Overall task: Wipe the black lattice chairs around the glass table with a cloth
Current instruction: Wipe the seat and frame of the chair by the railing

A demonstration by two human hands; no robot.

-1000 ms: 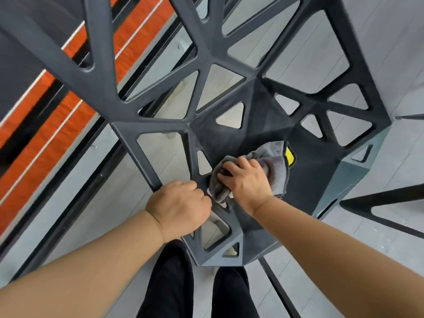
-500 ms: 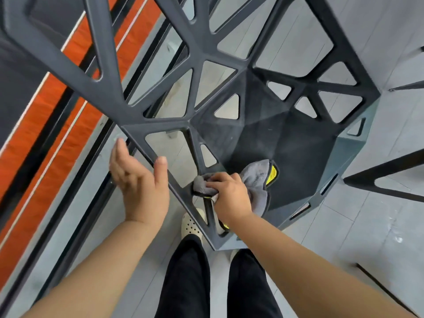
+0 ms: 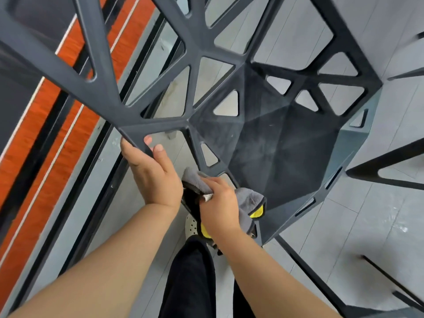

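Grey tiled floor (image 3: 344, 237): runs under everything and shows through the openings of the chair.

Black lattice chair (image 3: 282, 152): one, tilted, with triangular cut-outs in back and sides and a faceted solid seat that looks dusty.

Orange and black striped surface (image 3: 46, 125): to the left of the chair, beyond a pale grey strip.

Black trousers (image 3: 190, 278): the person's legs, below the chair's near corner.

Second black frame (image 3: 362, 173): pointed struts to the right of the chair, apart from it.

Left hand (image 3: 153, 177): at the chair's left edge, with the thumb on one side of a lattice bar and the fingers (image 3: 158, 148) curled round the other, clamped on the bar.

Right hand (image 3: 220, 207): at the chair's near corner, just beside the left hand, fist closed round the cloth.

Grey cloth (image 3: 247, 198): bunched in the right hand against the chair's near lattice edge, with a yellow patch (image 3: 257, 212) showing on the seat side.

Pale perforated shoe (image 3: 191, 226): under the chair's near corner, partly hidden.
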